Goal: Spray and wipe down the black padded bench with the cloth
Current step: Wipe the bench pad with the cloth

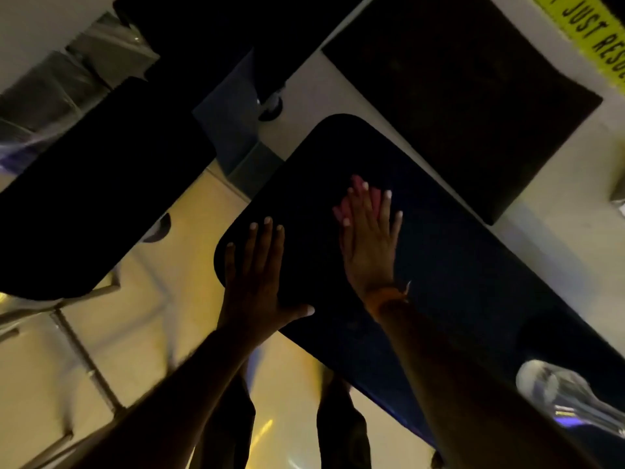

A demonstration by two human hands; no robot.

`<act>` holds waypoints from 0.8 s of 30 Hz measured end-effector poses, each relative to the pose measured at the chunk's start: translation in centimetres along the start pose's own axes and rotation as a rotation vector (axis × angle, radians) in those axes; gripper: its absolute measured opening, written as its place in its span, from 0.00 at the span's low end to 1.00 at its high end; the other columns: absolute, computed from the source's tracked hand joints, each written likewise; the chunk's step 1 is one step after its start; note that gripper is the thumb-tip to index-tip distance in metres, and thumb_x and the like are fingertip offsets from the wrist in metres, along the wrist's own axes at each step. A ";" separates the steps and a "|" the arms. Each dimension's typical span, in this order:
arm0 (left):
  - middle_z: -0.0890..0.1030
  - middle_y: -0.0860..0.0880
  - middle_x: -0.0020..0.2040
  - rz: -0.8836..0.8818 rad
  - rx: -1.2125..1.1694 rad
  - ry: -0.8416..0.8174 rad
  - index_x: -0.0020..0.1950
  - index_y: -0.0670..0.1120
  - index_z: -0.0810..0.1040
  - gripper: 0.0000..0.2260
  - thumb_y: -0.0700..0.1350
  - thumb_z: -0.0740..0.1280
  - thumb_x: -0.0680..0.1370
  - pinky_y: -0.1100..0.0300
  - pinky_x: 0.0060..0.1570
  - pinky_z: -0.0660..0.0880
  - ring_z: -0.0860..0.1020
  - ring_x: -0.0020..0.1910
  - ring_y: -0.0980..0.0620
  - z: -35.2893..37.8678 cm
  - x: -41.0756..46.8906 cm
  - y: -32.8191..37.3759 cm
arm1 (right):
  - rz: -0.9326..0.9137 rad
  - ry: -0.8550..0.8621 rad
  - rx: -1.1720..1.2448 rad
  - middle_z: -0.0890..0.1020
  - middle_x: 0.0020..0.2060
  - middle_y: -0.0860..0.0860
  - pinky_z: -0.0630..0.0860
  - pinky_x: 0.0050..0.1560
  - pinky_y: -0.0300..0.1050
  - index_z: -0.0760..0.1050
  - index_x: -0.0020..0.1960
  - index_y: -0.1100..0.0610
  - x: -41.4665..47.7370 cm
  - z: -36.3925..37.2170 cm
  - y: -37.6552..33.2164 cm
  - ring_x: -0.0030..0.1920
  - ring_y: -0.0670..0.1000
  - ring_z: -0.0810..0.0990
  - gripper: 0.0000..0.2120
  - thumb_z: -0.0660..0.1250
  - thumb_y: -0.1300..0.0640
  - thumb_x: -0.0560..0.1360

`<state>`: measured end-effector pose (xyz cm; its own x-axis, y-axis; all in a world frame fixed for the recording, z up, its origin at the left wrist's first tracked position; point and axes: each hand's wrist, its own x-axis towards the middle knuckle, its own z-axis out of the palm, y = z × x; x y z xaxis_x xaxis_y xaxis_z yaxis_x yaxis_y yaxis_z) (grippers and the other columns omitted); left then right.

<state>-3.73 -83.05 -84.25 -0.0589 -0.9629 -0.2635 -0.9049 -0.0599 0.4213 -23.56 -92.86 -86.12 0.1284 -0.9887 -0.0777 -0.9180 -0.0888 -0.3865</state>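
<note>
The black padded bench (pixel 456 265) runs diagonally from the upper middle to the lower right. My left hand (pixel 257 275) lies flat on its near rounded corner, fingers straight and thumb spread. My right hand (pixel 370 238) presses flat on a pink cloth (pixel 355 201), which shows only between and beyond the fingers, near the bench's upper end. A clear spray bottle (pixel 568 397) lies on the bench at the lower right.
A second black pad (pixel 101 184) fills the left. A dark floor mat (pixel 473 106) lies beyond the bench. A yellow banner (pixel 595 35) with black letters crosses the top right. Metal frame parts (pixel 243 123) stand between the pads, over a light tiled floor (pixel 152 316).
</note>
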 end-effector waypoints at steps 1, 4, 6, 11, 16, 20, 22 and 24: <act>0.43 0.45 0.85 -0.020 0.014 0.011 0.84 0.44 0.46 0.60 0.84 0.53 0.66 0.37 0.78 0.46 0.42 0.84 0.44 0.2 -0.1 0.1 | 0.032 -0.018 0.031 0.51 0.85 0.49 0.44 0.81 0.69 0.54 0.84 0.50 -0.3 0.4 -1.6 0.84 0.58 0.41 0.25 0.51 0.52 0.88; 0.43 0.44 0.85 -0.097 0.024 0.033 0.84 0.43 0.46 0.62 0.85 0.53 0.64 0.36 0.78 0.48 0.42 0.84 0.43 1.0 -0.3 1.1 | -0.505 -0.120 -0.094 0.55 0.84 0.51 0.52 0.80 0.71 0.56 0.84 0.52 -1.7 1.1 -2.4 0.84 0.62 0.48 0.27 0.54 0.52 0.86; 0.44 0.43 0.85 -0.182 -0.013 0.067 0.84 0.42 0.47 0.63 0.84 0.55 0.64 0.35 0.77 0.49 0.42 0.83 0.42 1.4 -0.4 2.2 | -0.652 -0.132 -0.166 0.56 0.84 0.49 0.54 0.79 0.72 0.57 0.84 0.50 1.1 0.0 -0.2 0.84 0.61 0.50 0.27 0.53 0.50 0.86; 0.42 0.42 0.84 -0.324 -0.057 0.133 0.84 0.41 0.46 0.63 0.80 0.61 0.63 0.33 0.78 0.52 0.45 0.83 0.40 2.6 -1.0 4.0 | -0.421 -0.124 -0.050 0.56 0.84 0.51 0.48 0.81 0.69 0.59 0.83 0.52 1.3 0.9 -3.7 0.84 0.62 0.47 0.26 0.52 0.50 0.86; 0.38 0.44 0.84 -0.394 -0.105 0.140 0.84 0.44 0.39 0.63 0.78 0.67 0.66 0.40 0.80 0.42 0.38 0.83 0.42 3.0 -2.3 4.6 | -0.788 -0.137 -0.137 0.61 0.83 0.49 0.53 0.80 0.68 0.62 0.82 0.49 6.9 0.6 -1.6 0.84 0.60 0.53 0.25 0.55 0.51 0.86; 0.34 0.45 0.83 -0.475 -0.162 0.160 0.83 0.45 0.37 0.64 0.76 0.70 0.66 0.44 0.80 0.38 0.34 0.82 0.45 3.2 -2.7 5.5 | -0.742 -0.134 -0.102 0.59 0.83 0.54 0.52 0.80 0.69 0.59 0.83 0.53 3.5 2.3 -5.4 0.83 0.64 0.52 0.25 0.53 0.52 0.86; 0.33 0.46 0.82 -0.506 -0.195 0.164 0.83 0.45 0.37 0.63 0.75 0.71 0.66 0.44 0.80 0.37 0.33 0.82 0.46 3.3 -3.2 5.8 | -1.083 -0.223 -0.196 0.58 0.84 0.54 0.53 0.80 0.68 0.56 0.84 0.52 4.2 2.1 -4.4 0.83 0.63 0.51 0.26 0.55 0.52 0.86; 0.33 0.46 0.82 -0.526 -0.215 0.162 0.83 0.45 0.37 0.63 0.74 0.71 0.66 0.44 0.80 0.37 0.32 0.81 0.47 3.3 -3.6 6.1 | -1.009 -0.200 -0.177 0.58 0.84 0.52 0.53 0.80 0.68 0.57 0.84 0.50 6.4 1.8 -3.9 0.84 0.61 0.52 0.26 0.53 0.50 0.87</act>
<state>-10.46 -79.13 -83.62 0.4553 -0.8162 -0.3558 -0.6885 -0.5761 0.4405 -18.53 -98.67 -86.75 0.9114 -0.4086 0.0492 -0.3895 -0.8949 -0.2180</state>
